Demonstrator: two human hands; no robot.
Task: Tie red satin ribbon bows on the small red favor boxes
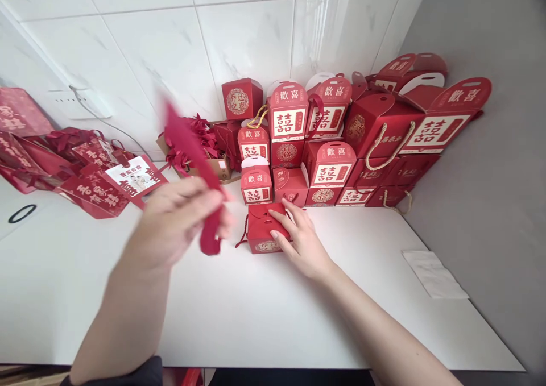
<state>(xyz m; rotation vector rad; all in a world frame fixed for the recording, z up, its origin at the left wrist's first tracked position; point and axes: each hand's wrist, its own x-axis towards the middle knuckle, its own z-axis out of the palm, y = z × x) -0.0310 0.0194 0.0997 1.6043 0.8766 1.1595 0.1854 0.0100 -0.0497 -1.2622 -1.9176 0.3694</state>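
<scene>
My left hand (181, 218) is raised above the white table (256, 312) and is closed on a flat red piece of card or ribbon (191, 158), which is blurred by motion. My right hand (298, 235) rests on a small red gift box (265, 229) that stands on the table in front of me, with its fingers spread over the box's top and side. A thin red cord hangs off the box's left side.
A stack of red wedding gift boxes (328, 141) with rope handles lines the tiled wall and the right corner. Flat red paper bags (94, 187) lie at the left. A cardboard box of red ribbons (205, 147) stands behind. A white tissue (433, 272) lies right.
</scene>
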